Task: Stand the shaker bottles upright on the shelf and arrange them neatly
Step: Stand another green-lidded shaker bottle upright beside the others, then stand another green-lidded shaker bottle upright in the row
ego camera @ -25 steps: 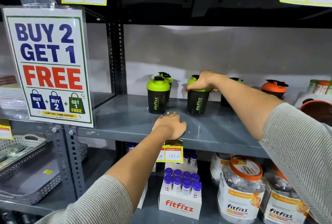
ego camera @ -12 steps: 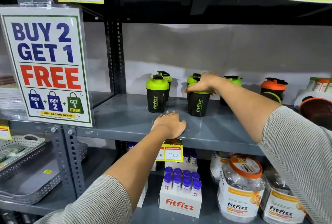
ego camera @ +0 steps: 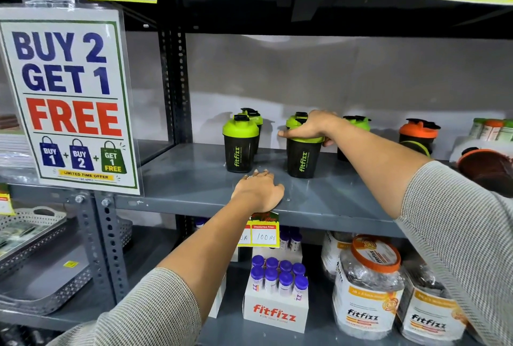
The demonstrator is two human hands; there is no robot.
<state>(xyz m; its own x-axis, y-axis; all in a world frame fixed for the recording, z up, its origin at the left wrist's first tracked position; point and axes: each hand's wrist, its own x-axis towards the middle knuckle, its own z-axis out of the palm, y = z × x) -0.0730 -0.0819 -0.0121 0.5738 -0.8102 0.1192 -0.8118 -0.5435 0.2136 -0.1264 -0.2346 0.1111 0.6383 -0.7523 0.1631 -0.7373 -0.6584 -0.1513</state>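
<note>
Black shaker bottles with green lids stand upright on the grey shelf (ego camera: 194, 179). One front bottle (ego camera: 240, 148) stands at the left with a second (ego camera: 254, 115) behind it. My right hand (ego camera: 311, 128) grips the lid of another front bottle (ego camera: 304, 161), which has one more green lid behind it. A further green-lidded bottle (ego camera: 358, 123) stands behind my right forearm, and an orange-lidded shaker (ego camera: 417, 130) is at the right. My left hand (ego camera: 259, 191) rests palm down on the shelf's front edge, holding nothing.
A "BUY 2 GET 1 FREE" sign (ego camera: 68, 101) hangs at the left upright. Below the shelf are a Fitfizz box of purple-capped tubes (ego camera: 277, 290) and large jars (ego camera: 369, 287). A brown container (ego camera: 485, 168) sits at the far right, with a mesh tray (ego camera: 41, 276) at lower left.
My right hand, on the bottle's lid, has shifted slightly with the bottle standing upright; the view drifted a little. My left hand stays on the shelf edge.
</note>
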